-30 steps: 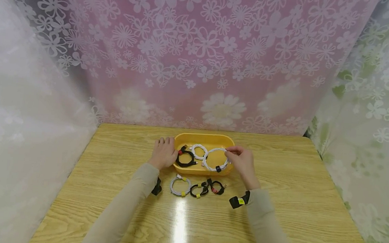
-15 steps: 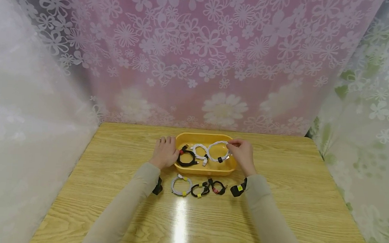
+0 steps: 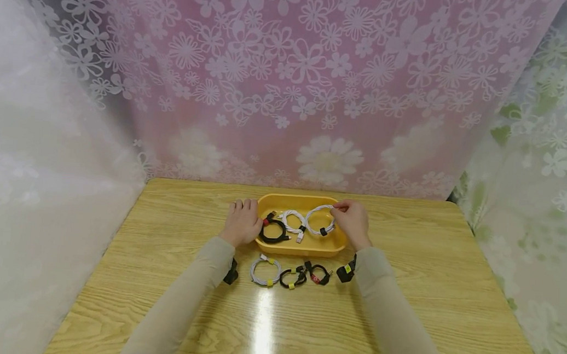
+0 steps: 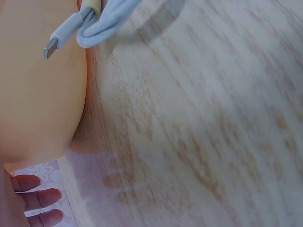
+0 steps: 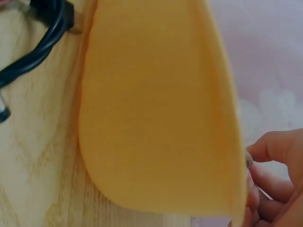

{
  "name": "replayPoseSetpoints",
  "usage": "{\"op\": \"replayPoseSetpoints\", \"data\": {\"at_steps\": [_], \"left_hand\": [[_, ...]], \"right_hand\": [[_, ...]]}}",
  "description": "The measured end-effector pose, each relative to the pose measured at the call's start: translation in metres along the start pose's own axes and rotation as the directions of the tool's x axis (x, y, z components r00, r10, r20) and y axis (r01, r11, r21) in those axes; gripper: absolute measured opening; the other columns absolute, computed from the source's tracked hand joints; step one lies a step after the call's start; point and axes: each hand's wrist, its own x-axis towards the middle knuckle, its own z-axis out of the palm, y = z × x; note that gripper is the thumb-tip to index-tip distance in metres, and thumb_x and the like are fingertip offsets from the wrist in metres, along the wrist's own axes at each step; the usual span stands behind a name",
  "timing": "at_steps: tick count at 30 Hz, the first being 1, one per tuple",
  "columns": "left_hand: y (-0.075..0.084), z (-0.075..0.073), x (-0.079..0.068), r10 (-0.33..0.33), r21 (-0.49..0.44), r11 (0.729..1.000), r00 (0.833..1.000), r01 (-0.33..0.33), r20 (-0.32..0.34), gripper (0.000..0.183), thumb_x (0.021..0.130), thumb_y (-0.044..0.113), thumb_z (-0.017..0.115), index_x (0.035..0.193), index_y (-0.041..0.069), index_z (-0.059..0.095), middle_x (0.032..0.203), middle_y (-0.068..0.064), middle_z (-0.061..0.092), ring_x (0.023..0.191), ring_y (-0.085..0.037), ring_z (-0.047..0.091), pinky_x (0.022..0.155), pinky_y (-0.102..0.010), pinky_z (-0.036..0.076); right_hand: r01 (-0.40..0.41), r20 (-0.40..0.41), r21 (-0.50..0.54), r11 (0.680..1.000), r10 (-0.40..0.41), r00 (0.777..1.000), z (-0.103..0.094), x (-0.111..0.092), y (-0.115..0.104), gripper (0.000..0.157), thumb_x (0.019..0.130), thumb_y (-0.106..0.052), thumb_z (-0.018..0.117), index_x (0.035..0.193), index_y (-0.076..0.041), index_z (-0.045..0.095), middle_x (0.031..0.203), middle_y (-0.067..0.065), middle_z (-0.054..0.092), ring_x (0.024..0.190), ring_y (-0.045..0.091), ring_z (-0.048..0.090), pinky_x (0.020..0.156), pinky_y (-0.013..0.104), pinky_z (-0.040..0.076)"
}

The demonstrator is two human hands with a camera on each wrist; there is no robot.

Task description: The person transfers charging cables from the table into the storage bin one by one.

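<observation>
My left hand [image 3: 242, 223] grips the left end of a yellow plastic tub [image 3: 303, 251]; in the left wrist view its fingers [image 4: 42, 198] hang down outside the wall, and the thumb is hidden. My right hand [image 3: 351, 223] pinches a coiled white charging cable [image 3: 307, 218], bound with a black strap, at the tub's right side. Inside the tub, a smaller white cable coil [image 3: 285, 221] lies in the middle. A black cable coil [image 3: 271, 239] with a red strap sits at the left. The right wrist view shows the tub's outer wall [image 5: 156, 109], which hides the coil.
In front of the tub lie a white cable coil with yellow straps [image 3: 252, 276], a black coil with yellow straps [image 3: 283, 282] and a black coil with a red strap [image 3: 324, 280]. They rest on a wooden table [image 3: 195, 313]. Floral curtains [image 3: 250, 87] hang behind it.
My right hand has moved the white cable coil away from me, from the tub's front wall toward its back right. The left hand has kept its grip on the tub.
</observation>
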Motion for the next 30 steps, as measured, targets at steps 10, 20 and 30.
{"op": "replayPoseSetpoints", "data": {"at_steps": [10, 20, 30], "left_hand": [[-0.001, 0.002, 0.0, 0.002, -0.001, 1.0, 1.0, -0.003, -0.007, 0.027, 0.104, 0.026, 0.039, 0.119, 0.004, 0.044, 0.118, -0.017, 0.045, 0.108, -0.038, 0.039, 0.095, -0.049, 0.029], [0.0, 0.001, 0.001, -0.003, -0.009, 1.0, 1.0, 0.003, 0.002, 0.024, 0.104, 0.024, 0.038, 0.116, 0.005, 0.043, 0.118, -0.016, 0.045, 0.106, -0.037, 0.038, 0.093, -0.047, 0.026], [0.0, 0.002, 0.001, -0.01, -0.017, 1.0, 1.0, 0.011, 0.003, 0.028, 0.104, 0.025, 0.038, 0.121, 0.004, 0.043, 0.121, -0.017, 0.046, 0.107, -0.038, 0.038, 0.094, -0.049, 0.027]], "right_hand": [[0.081, 0.0, -0.177, 0.981, -0.083, 0.997, 0.008, 0.006, 0.004, 0.018, 0.09, -0.019, 0.069, 0.101, -0.005, 0.074, 0.089, 0.011, 0.069, 0.071, 0.023, 0.062, 0.061, 0.037, 0.049], [0.122, 0.003, -0.299, 0.946, -0.127, 0.992, 0.009, 0.009, 0.003, 0.017, 0.089, -0.019, 0.069, 0.099, -0.007, 0.075, 0.083, 0.006, 0.069, 0.067, 0.021, 0.061, 0.061, 0.038, 0.049], [0.175, 0.054, -0.436, 0.883, -0.168, 0.984, 0.014, 0.012, 0.005, 0.018, 0.091, -0.017, 0.067, 0.105, -0.01, 0.076, 0.087, 0.006, 0.071, 0.07, 0.022, 0.062, 0.055, 0.036, 0.049]]}}
